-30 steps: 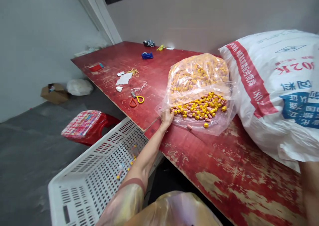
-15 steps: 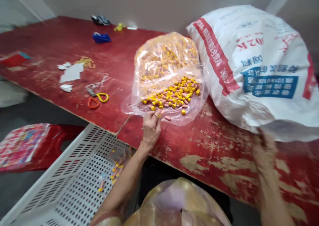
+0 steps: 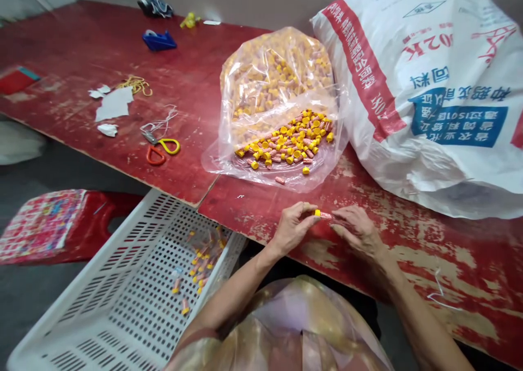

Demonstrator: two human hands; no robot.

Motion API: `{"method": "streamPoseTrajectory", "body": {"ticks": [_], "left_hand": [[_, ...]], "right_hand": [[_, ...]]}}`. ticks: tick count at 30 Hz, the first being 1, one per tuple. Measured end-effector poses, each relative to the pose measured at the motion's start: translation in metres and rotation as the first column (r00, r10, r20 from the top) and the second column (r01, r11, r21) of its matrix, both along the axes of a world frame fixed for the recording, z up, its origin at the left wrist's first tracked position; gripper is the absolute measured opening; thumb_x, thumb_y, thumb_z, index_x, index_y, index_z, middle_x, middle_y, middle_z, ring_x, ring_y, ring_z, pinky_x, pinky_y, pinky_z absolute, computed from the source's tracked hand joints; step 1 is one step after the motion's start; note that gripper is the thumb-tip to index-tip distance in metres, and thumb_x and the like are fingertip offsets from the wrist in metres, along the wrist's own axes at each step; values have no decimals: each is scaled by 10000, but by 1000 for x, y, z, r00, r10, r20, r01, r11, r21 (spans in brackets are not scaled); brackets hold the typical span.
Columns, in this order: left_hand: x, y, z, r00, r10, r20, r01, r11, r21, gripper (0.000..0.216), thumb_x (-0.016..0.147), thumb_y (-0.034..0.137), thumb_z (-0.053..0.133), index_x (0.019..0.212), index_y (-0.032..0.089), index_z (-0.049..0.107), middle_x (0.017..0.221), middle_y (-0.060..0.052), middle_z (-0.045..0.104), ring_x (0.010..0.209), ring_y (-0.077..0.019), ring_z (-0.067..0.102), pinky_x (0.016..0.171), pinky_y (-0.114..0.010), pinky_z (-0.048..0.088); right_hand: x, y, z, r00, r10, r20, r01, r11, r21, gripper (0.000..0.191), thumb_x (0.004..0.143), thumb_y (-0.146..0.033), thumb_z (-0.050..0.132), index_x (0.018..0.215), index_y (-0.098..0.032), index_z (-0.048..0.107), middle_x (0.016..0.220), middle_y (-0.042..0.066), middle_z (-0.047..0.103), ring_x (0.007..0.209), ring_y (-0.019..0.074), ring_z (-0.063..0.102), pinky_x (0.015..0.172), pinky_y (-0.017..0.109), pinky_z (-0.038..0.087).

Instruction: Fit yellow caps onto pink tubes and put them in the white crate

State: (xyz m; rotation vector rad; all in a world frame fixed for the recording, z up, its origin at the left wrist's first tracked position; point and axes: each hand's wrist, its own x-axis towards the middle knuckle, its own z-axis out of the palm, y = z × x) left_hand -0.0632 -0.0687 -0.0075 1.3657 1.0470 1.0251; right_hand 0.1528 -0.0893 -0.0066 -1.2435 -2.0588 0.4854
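Observation:
My left hand point(image 3: 295, 226) pinches a small pink speckled piece with a yellow cap point(image 3: 322, 214), held sideways above the table's front part. Close to its pink end is my right hand point(image 3: 357, 230), fingertips drawn together; whatever lies between them is too small to make out. Beyond both hands, a clear plastic bag point(image 3: 267, 101) lies with its mouth towards me, full of the same yellow-capped pieces. Several of these pieces point(image 3: 292, 147) spill into the bag's mouth, and a single pink one point(image 3: 280, 180) rests near its edge.
A big white printed sack point(image 3: 408, 87) bulges on the right. Scissors point(image 3: 161, 148), white scraps point(image 3: 114, 104), yellow rubber bands point(image 3: 137, 85) and a blue tape dispenser point(image 3: 159, 40) lie leftward. Below the table edge stands a white perforated basket point(image 3: 93, 284) with several capped pieces, beside a red stool point(image 3: 93, 229).
My left hand has left the bag's mouth and moved right with a capped piece. The right hand has come from the sack's lower edge to meet it. The view has shifted slightly.

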Motion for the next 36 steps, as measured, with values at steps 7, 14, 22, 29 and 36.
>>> {"method": "streamPoseTrajectory", "body": {"ticks": [7, 14, 22, 29, 36], "left_hand": [[2, -6, -6, 920, 173, 353, -51, 943, -329, 303, 671, 355, 750, 860, 146, 638, 754, 11, 623, 670, -103, 603, 697, -248, 521], [15, -18, -4, 897, 245, 367, -105, 926, -363, 272, 675, 330, 749, 878, 154, 703, 805, -12, 658, 738, -135, 640, 769, -285, 519], [30, -53, -13, 958, 254, 131, -213, 941, -264, 361, 868, 396, 530, 1106, 177, 691, 1015, -62, 700, 928, -186, 627, 888, -320, 478], [26, -25, -7, 927, 243, 285, -40, 822, -568, 634, 812, 677, 427, 832, 111, 712, 767, -95, 693, 718, -175, 630, 675, -279, 493], [38, -19, -7, 882, 237, 407, 151, 675, -722, 777, 837, 709, 175, 727, 107, 653, 559, -46, 568, 423, -112, 484, 429, -227, 339]], "right_hand": [[-6, -2, -13, 628, -459, -628, 353, 888, -296, 307, 833, -372, 625, 1077, -209, 538, 906, 34, 564, 736, 128, 548, 627, 243, 458], [-35, -12, -27, 670, -318, -671, 138, 941, -309, 252, 813, -314, 662, 954, -205, 485, 981, 47, 548, 869, 151, 595, 777, 300, 507], [-42, -11, -21, 973, -205, -104, 204, 979, -23, 200, 898, -365, 533, 937, -180, 599, 819, 54, 603, 719, 153, 578, 625, 261, 478], [-33, -18, -3, 993, 10, -116, -28, 987, -158, 167, 909, -307, 533, 848, -198, 645, 740, 5, 625, 630, 130, 586, 567, 232, 452], [-62, -63, -20, 955, -11, -297, 14, 1000, 9, 122, 863, -222, 608, 981, -200, 629, 920, 64, 598, 830, 202, 591, 707, 323, 463]]}}
